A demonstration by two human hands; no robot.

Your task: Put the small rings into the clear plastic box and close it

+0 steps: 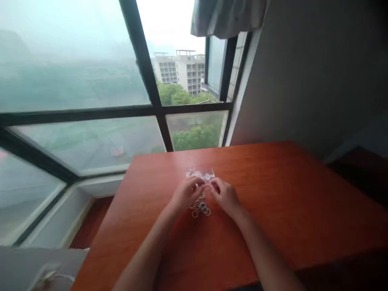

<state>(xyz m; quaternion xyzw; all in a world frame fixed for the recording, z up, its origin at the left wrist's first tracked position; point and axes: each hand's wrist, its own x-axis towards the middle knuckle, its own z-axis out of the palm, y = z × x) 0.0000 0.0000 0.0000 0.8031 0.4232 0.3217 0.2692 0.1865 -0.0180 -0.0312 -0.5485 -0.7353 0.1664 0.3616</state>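
Over the middle of the table, my left hand (188, 191) and my right hand (224, 195) come close together, fingertips pinched. Between them shows a small pale thing (207, 185), too blurred to name; it may be a ring. Just below the fingers lies a loose pile of small pale rings (200, 207), partly covered by my left hand. Beyond the fingertips is a clear plastic bag or wrapper (209, 176). Small whitish pieces (191, 173) sit to its left, half hidden behind my left hand.
The reddish-brown wooden table (273, 194) reaches to a dark-framed window (159, 108) at the back left. A grey wall (297, 81) rises on the right. A short grey curtain (227, 18) hangs at the top. Low at the left is a pale ledge (42, 258).
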